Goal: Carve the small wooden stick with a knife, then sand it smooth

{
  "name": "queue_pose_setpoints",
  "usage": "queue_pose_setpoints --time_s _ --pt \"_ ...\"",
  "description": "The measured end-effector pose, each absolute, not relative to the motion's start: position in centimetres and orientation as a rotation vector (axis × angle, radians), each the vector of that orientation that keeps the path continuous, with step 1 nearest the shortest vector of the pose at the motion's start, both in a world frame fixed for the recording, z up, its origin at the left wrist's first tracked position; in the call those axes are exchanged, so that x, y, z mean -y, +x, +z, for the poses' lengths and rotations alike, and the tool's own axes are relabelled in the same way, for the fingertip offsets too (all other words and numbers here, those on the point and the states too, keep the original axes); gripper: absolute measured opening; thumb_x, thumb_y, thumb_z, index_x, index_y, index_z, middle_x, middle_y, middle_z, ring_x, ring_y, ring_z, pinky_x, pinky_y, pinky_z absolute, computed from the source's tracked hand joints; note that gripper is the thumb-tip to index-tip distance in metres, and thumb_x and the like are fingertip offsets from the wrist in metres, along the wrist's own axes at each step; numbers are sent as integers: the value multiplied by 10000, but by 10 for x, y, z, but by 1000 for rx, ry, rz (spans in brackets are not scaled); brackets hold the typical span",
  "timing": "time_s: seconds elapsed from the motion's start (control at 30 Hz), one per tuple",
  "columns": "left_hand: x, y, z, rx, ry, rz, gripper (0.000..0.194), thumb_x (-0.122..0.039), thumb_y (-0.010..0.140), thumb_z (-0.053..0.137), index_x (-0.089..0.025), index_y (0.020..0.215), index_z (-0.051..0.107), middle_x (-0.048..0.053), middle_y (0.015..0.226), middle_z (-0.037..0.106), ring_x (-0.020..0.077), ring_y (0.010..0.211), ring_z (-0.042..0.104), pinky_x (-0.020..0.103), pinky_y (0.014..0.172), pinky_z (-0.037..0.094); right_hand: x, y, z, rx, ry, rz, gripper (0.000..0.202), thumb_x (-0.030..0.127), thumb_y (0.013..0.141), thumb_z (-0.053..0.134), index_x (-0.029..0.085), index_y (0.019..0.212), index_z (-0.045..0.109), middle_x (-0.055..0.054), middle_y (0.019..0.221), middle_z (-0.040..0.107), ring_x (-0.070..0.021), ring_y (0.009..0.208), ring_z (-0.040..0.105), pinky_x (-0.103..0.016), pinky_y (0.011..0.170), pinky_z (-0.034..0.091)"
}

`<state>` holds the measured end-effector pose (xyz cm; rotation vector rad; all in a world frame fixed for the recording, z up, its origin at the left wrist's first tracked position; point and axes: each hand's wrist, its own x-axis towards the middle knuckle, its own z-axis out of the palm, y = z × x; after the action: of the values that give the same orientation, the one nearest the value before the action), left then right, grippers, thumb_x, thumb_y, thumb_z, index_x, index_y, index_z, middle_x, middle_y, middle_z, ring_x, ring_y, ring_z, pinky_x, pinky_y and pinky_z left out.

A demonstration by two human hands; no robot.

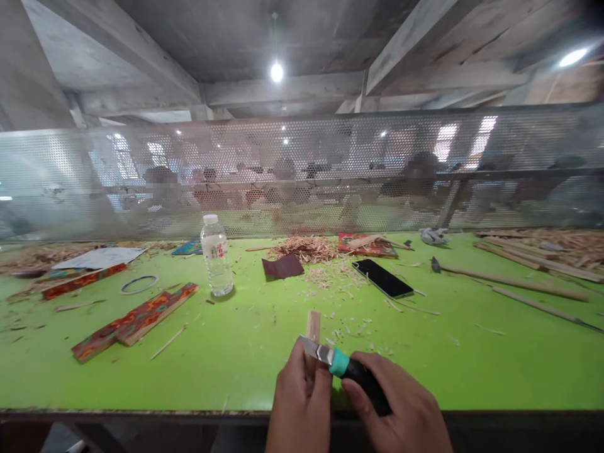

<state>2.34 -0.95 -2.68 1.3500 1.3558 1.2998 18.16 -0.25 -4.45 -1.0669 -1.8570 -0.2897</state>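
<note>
My left hand (302,396) is closed around a small strip of pale wood (313,324), which points up and away from me near the table's front edge. In my right hand (401,402) is a utility knife (361,377) with a black handle and a teal collar. Its blade (309,346) lies across the wood strip, just above the left thumb. The lower end of the strip is hidden inside my left hand. Wood shavings (325,277) are scattered on the green table (255,371) beyond my hands.
A water bottle (217,258) stands left of centre, near painted wood pieces (136,321) and a ring (139,285). Brown sandpaper (283,267) and a phone (382,278) lie ahead. Long-handled tools (514,281) are on the right. A perforated metal screen (302,182) closes off the far side.
</note>
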Motion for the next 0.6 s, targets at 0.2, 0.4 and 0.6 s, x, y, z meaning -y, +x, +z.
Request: queue_pose_setpoints --time_s 0.2,0.4,0.6 --pt "10 24 -22 -1337 1386 1290 465 -584 953 558 -165 1078 718 83 817 709 259 822 621 308 842 475 3 182 -48 1858 -1113 -243 297 509 1037 498 247 1038 637 -21 839 770 -198 704 754 -272 606 574" --pt "11 26 -20 -1265 1352 1319 590 -705 951 528 -165 1118 694 101 1001 713 270 936 619 311 895 478 1 183 -50 1786 -1223 -214 290 503 1030 514 245 1045 646 -26 860 779 -202 721 764 -256 609 573" --pt "14 17 -26 -993 1237 1140 772 -809 854 606 -137 1234 604 -69 594 460 106 458 399 186 424 357 3 182 -49 1757 -1221 -168 297 506 1019 524 247 1009 671 -24 834 776 -201 699 758 -248 598 572"
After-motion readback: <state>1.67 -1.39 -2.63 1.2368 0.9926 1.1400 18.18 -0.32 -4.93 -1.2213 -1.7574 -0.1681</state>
